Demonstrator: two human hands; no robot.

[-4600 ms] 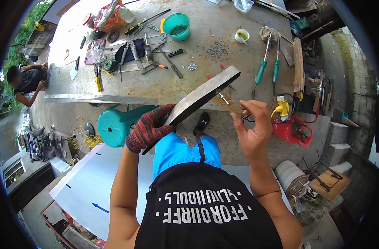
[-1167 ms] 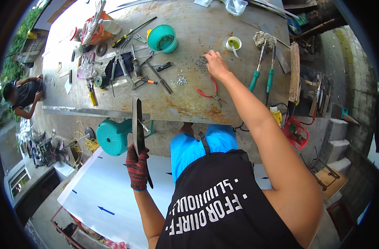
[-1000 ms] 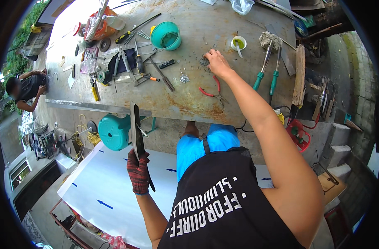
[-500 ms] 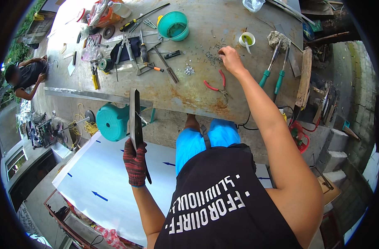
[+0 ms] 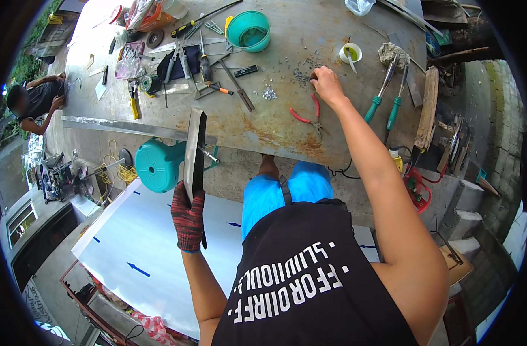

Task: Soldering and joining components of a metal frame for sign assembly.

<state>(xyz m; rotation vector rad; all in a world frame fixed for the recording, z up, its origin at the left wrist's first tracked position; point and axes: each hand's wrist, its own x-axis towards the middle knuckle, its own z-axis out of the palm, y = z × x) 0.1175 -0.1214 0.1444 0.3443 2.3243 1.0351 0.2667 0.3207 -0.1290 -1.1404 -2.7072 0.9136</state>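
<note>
My left hand, in a red and black knit glove, is closed around the lower end of a long bent sheet-metal piece. The piece stands almost upright off the table's near edge, its upper end leaning slightly right. My bare right hand reaches onto the metal-topped table, its fingers pinched together and pointing down at scattered small dark grey bits. Whatever lies between those fingertips is hidden. Nearer to me lie red-handled pliers, jaws toward me. A small heap of shiny silver bits sits left of them.
Along the table lie a hammer, screwdrivers and other hand tools. A teal bowl and a white cup stand farther back. Two green-handled soldering irons rest at right. A teal stool is below the edge; another person sits far left.
The sheet-metal piece has turned, showing more of its broad face, and its top now leans right. My right hand stays over the dark bits, fingers still pinched. The whole view has shifted slightly.
</note>
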